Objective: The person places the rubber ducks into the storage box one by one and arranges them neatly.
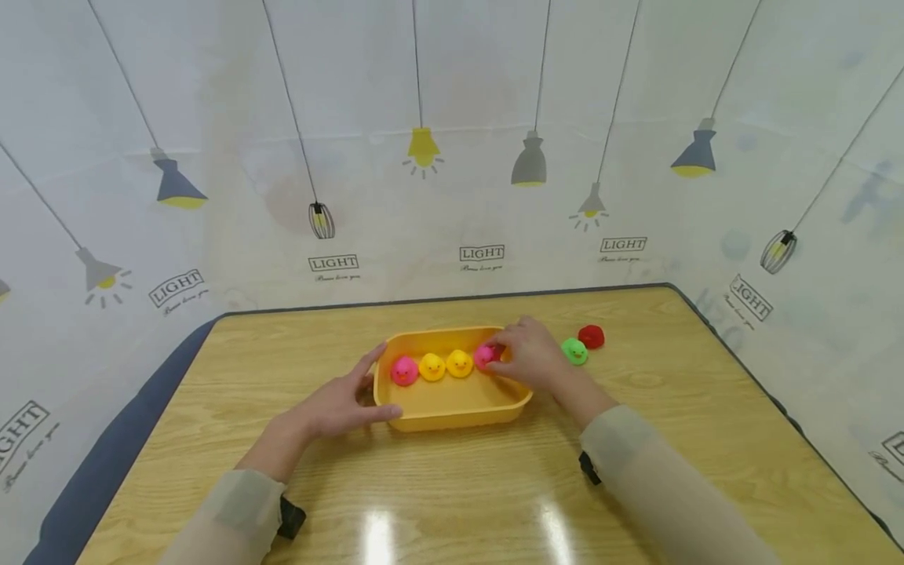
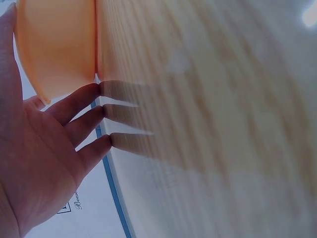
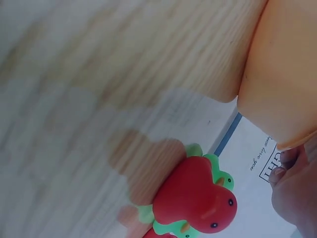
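An orange-yellow plastic tray [image 1: 452, 404] sits on the wooden table. Along its back lie small rubber ducks: a pink duck [image 1: 404, 372] at the left, a yellow duck [image 1: 432, 367] and another yellow duck [image 1: 460, 363] beside it. At the right end, inside the tray, my right hand [image 1: 531, 357] pinches a second pink duck [image 1: 484, 357], partly hidden by the fingers. My left hand [image 1: 340, 404] spreads around the tray's left end, thumb over the front rim. In the left wrist view, several fingertips of this hand [image 2: 49, 158] rest at the tabletop beside the tray wall.
Right of the tray, a green duck [image 1: 575, 352] and a red duck [image 1: 592, 337] lie on the table. The right wrist view shows the red duck [image 3: 195, 196] close up with green behind it. A lamp-patterned backdrop [image 1: 452, 220] surrounds the table's back and sides.
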Demonstrator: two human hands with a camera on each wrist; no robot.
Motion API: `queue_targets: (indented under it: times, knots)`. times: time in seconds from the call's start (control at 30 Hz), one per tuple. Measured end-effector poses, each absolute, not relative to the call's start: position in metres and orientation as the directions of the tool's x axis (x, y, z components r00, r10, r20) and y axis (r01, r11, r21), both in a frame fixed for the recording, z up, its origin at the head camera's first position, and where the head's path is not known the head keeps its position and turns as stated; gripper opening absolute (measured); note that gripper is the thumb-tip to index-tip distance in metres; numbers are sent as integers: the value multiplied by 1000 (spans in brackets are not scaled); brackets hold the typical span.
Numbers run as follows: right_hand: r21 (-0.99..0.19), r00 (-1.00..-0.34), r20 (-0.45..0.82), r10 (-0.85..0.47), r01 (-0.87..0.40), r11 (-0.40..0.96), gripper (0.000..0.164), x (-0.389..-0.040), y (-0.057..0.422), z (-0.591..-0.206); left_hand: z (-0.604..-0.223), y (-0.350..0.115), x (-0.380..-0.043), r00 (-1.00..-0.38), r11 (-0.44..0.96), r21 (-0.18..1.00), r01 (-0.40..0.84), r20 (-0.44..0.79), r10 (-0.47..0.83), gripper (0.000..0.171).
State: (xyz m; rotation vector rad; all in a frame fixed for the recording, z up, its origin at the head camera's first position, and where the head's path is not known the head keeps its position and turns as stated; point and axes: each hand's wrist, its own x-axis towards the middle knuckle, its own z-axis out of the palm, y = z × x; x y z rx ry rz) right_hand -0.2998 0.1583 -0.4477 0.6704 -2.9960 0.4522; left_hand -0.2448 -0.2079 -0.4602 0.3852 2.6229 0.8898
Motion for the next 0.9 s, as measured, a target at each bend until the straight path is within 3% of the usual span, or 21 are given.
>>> queue_targets:
  times: [0.4, 0.9]
  knots:
    - [-219, -919, 48, -390, -391, 894, 43, -297, 151, -443, -456, -208, -242, -905, 759, 637, 135, -234, 357, 117]
    - [-253, -924, 52, -378, -379, 890, 41, -297, 152, -448, -457, -205, -242, -904, 766, 630, 128, -243, 351, 117]
